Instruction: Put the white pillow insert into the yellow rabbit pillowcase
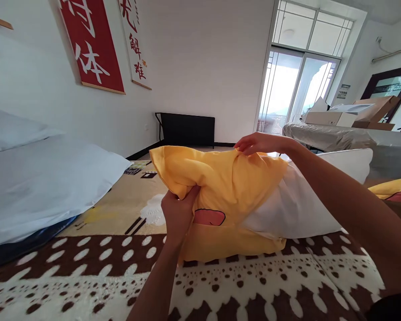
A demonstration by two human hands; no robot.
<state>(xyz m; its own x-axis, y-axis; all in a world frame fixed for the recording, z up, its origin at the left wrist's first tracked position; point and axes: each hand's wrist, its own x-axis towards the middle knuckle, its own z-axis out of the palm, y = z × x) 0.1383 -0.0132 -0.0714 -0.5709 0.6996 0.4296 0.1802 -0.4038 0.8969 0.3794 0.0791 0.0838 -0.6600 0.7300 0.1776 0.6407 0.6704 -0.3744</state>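
A white pillow point(307, 200) lies on the patterned blanket point(254, 290), partly inside a yellow pillowcase point(227, 187) with a pink printed shape. My left hand point(177, 213) is closed, pinching a fold of the yellow pillowcase at its near left side. My right hand point(259, 143) reaches over the top and its fingers pinch the upper edge of the same pillowcase. The right half of the pillow sticks out bare from the case.
A white duvet point(47, 183) and white pillow point(13, 129) lie to the left. Another yellow printed cloth point(396, 189) shows at the right edge. Red and white banners point(93, 44) hang on the wall. A covered table with cardboard boxes point(354, 116) stands by the glass door point(297, 89).
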